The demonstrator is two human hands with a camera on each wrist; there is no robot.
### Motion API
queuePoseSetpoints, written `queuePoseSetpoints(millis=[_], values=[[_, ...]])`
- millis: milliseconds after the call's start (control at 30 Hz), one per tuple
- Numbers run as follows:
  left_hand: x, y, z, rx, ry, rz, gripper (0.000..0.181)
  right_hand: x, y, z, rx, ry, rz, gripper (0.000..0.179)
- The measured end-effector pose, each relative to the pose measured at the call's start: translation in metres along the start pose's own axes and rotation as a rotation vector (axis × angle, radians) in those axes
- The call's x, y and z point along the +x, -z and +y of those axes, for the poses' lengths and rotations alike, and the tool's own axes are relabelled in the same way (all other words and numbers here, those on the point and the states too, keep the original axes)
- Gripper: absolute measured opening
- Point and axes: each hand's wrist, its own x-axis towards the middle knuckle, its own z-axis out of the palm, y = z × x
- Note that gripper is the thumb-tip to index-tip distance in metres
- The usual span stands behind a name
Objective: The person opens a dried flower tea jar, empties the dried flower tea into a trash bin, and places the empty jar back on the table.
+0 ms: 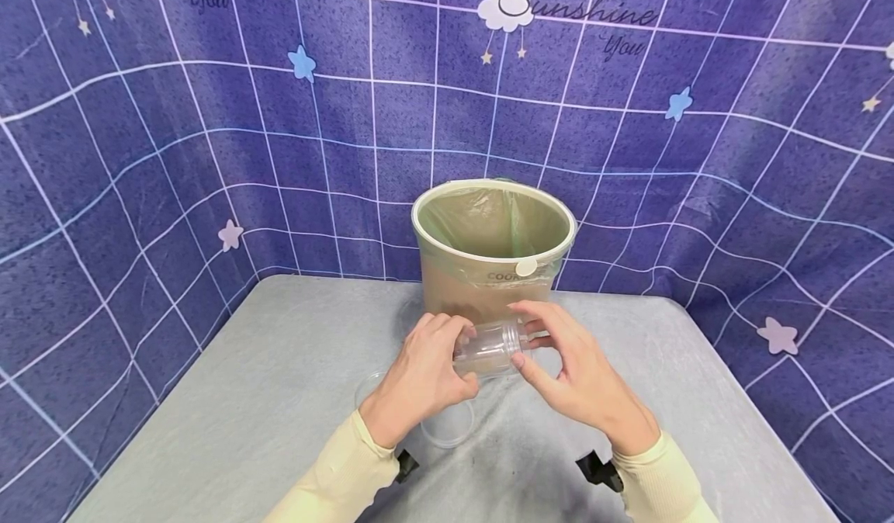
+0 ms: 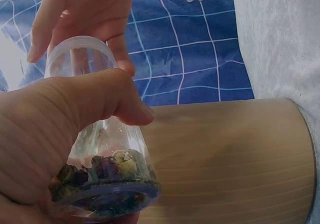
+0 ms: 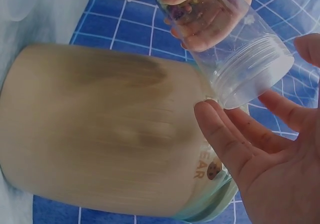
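A clear plastic jar (image 1: pixel 486 348) lies tilted sideways in the air in front of the bin. My left hand (image 1: pixel 429 372) grips it around its base end. Small dried flower buds (image 2: pixel 107 170) in dark, purple and yellow tones sit in the bottom of the jar, seen in the left wrist view. Around the ridged mouth end (image 3: pixel 255 71) my right hand (image 1: pixel 576 375) holds its fingers spread and loosely bent. Its fingertips come close to the rim; whether they touch it, I cannot tell.
Behind the hands stands a beige bin (image 1: pixel 489 294) with a pale rim and a translucent green liner. Clear round plastic pieces, one a ring-like shape (image 1: pixel 448 444), lie on the grey table (image 1: pixel 300 344) by my left wrist. A blue patterned curtain (image 1: pixel 335 143) surrounds the table.
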Motion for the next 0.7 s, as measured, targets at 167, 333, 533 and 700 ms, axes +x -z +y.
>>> queuePoseSetpoints(millis=[167, 333, 533, 700], values=[[0.0000, -0.0002, 0.0000, 0.001, 0.000, -0.003, 0.046, -0.0002, 0.0003, 0.0007, 0.026, -0.029, -0.006, 0.059], [-0.0003, -0.0002, 0.0001, 0.004, -0.001, 0.001, 0.046, -0.0002, -0.0001, 0.0020, 0.001, -0.046, -0.002, 0.052], [-0.0007, -0.0007, 0.0003, 0.009, -0.002, 0.005, 0.047, -0.0005, -0.0010, 0.0026, -0.003, -0.059, 0.020, 0.046], [-0.0006, -0.0016, 0.0002, 0.012, -0.003, 0.007, 0.046, -0.0015, 0.0004, 0.0010, -0.021, -0.080, 0.038, 0.041]])
